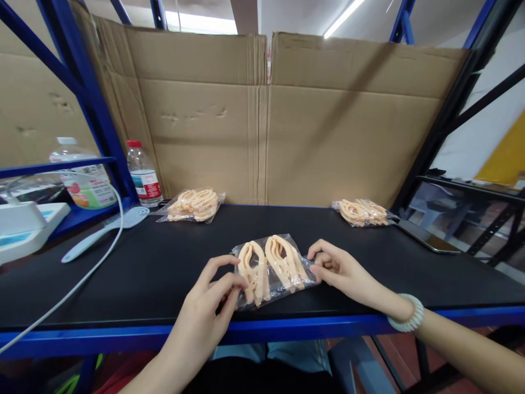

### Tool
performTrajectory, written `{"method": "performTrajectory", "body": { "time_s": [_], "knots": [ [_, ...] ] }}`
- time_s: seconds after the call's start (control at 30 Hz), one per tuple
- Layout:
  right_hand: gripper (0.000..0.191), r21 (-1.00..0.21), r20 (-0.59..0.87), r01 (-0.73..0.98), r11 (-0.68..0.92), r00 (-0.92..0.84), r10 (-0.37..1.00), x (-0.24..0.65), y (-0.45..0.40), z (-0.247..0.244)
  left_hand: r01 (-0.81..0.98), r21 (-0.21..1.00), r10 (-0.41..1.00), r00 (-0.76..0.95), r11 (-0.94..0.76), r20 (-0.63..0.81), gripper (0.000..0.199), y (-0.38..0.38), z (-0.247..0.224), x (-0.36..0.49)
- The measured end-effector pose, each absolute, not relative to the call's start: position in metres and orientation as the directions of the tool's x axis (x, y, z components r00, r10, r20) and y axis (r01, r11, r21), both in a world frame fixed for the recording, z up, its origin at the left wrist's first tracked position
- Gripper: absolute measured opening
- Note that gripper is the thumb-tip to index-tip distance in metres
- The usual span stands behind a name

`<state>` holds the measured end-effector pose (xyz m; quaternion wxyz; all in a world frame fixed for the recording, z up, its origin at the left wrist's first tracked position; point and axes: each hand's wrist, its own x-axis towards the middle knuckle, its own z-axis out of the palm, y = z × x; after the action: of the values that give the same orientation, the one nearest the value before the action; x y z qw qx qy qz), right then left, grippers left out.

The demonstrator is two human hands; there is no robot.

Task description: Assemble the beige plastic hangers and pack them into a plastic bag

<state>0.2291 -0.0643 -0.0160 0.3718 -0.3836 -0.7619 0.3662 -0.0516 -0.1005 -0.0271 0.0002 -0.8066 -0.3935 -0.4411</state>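
A clear plastic bag point(266, 268) lies near the front edge of the black tabletop. Inside it are cream, loop-topped pieces that look like plastic clips point(283, 260), set in two groups side by side. My right hand point(342, 271) pinches the bag's right corner between thumb and forefinger, the other fingers curled. At the left side, my left hand point(213, 298) has its fingers bent over the edge of the bag, thumb and fingertips gripping the film. A pale scrunchy band point(407, 313) circles my right wrist.
Similar bagged pieces lie at the back left point(194, 205) and back right point(361, 212). A phone point(426, 237) rests at the right. On the left are a hairbrush point(106, 230), a white cable point(96, 268), a red-capped bottle point(143, 175) and a power strip point(33, 227). Cardboard point(328, 126) walls the back.
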Motion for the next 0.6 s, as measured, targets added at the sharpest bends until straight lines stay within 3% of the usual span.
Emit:
{"method": "performTrajectory", "body": {
  "time_s": [0.27, 0.43, 0.6],
  "knots": [
    [0.021, -0.663, 0.300, 0.490, 0.565, -0.518, 0.801, 0.242, -0.077, -0.011, 0.715, 0.127, 0.583, 0.438, -0.687, 0.684, 0.023, -0.118, -0.037, -0.051],
    [0.033, -0.579, 0.359, 0.490, 0.652, -0.565, 0.743, 0.246, -0.085, -0.022, 0.723, -0.064, 0.413, 0.463, -0.688, 0.784, 0.030, -0.124, -0.051, -0.054],
    [0.030, -0.500, 0.435, 0.502, 0.706, -0.559, 0.706, 0.245, -0.095, -0.028, 0.662, -0.100, 0.313, 0.474, -0.743, 0.823, 0.023, -0.124, -0.058, -0.056]
  ]
}}
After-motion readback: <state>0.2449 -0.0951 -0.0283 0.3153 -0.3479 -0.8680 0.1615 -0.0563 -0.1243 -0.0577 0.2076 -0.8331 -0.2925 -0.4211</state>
